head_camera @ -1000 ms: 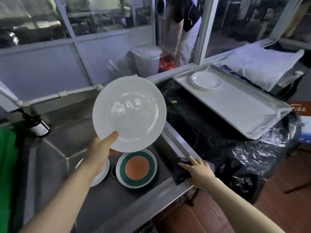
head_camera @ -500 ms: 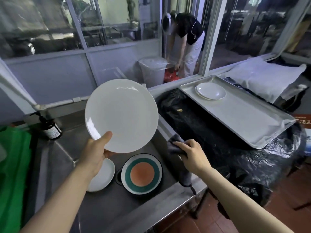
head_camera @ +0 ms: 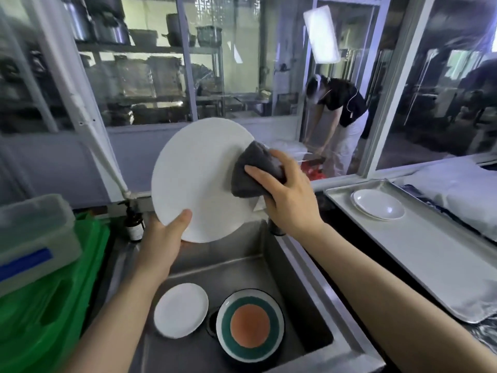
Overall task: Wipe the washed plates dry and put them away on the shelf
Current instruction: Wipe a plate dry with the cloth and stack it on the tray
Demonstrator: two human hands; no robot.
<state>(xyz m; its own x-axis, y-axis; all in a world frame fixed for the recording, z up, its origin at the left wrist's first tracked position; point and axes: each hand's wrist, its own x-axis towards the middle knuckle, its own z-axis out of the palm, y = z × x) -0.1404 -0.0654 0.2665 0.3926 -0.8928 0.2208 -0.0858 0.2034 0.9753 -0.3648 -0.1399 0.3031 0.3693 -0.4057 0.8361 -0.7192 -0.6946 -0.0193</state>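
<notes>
Two hands work above a steel sink (head_camera: 301,267) by glass partitions: left hand (head_camera: 161,238) grips a white plate (head_camera: 196,179), right hand (head_camera: 290,195) clutches a grey cloth (head_camera: 255,165) against it.

We have lifted the grey cloth (head_camera: 255,170) off the sink edge with our right hand (head_camera: 289,200) and pressed it against the raised white plate (head_camera: 196,181).

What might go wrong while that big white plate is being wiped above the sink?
The left hand grips the large white plate only at its lower rim, so a push from the grey cloth in the right hand might slip it loose. It would likely drop onto the small white plate or the green and orange plate lying in the sink below, and might chip them.
</notes>
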